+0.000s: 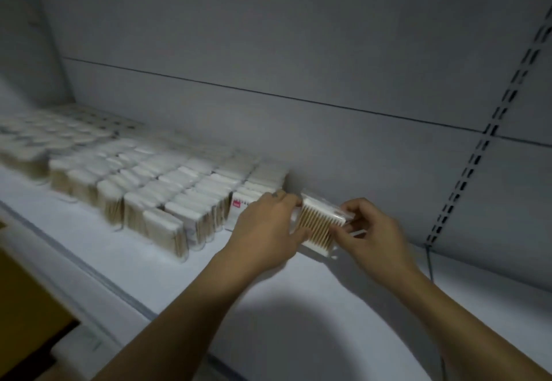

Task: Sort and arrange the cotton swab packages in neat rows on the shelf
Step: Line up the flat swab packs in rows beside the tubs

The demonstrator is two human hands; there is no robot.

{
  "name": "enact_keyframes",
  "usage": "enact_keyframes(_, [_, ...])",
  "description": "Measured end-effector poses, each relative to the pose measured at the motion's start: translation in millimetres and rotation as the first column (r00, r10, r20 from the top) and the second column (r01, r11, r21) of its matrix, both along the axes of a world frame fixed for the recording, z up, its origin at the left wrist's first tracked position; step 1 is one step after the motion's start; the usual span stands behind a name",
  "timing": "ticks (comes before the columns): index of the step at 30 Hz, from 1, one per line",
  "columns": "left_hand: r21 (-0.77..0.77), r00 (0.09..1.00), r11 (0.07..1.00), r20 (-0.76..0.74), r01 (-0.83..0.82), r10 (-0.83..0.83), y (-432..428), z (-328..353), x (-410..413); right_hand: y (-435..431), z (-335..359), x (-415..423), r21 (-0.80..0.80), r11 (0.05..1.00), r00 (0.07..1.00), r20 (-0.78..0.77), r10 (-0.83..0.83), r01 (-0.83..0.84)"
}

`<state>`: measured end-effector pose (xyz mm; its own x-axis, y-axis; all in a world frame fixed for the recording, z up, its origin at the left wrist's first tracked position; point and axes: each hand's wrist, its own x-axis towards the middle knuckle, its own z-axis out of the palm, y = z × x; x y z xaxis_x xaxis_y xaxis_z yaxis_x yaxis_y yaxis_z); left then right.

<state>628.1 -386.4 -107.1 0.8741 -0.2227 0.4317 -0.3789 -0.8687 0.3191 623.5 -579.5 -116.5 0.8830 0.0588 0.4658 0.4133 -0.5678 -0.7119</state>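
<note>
Forearms first, ours, reaching up from the bottom edge over the white shelf (119, 264). Far left we've got a brown box (27, 306) below the shelf lip, pretty blurry. Then the rows of swab packages (143, 192) standing side by side. Our left hand (263, 225) curls its fingers round the left edge of one loose swab package (319, 222), tilted, just right of the rows and close to the back panel (298, 52). Our right hand (370, 231) pinches its right end. Whether it touches the shelf, we can't tell. Slotted rail (478, 156) on the far right.
</note>
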Motion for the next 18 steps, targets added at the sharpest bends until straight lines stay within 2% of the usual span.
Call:
enact_keyframes(4, [0.126,0.976,0.975,0.140,-0.185,0.167,47.7,21.9,-9.3,52.5,4.0,11.1,-0.100,0.989,0.993,0.039,0.116,-0.111])
enact_keyframes(9, [0.183,0.938,0.923,0.151,-0.338,0.313,103.1,31.1,-24.6,106.2,1.2,28.0,-0.202,0.966,0.984,0.037,0.173,-0.162])
enact_keyframes(11, [0.188,0.930,0.915,0.159,-0.358,0.331,115.8,29.9,-32.1,116.8,-8.2,31.5,-0.265,0.958,0.992,0.032,0.126,-0.113])
enact_keyframes(14, [0.212,0.934,0.914,0.178,-0.345,0.311,124.2,26.6,-41.4,119.2,-24.5,29.3,-0.244,0.970,0.998,0.066,0.012,0.004])
enact_keyframes(18, [0.227,0.933,0.910,0.178,-0.348,0.312,132.6,24.7,-47.4,118.4,-29.3,30.5,-0.292,0.955,0.989,0.150,-0.013,0.057])
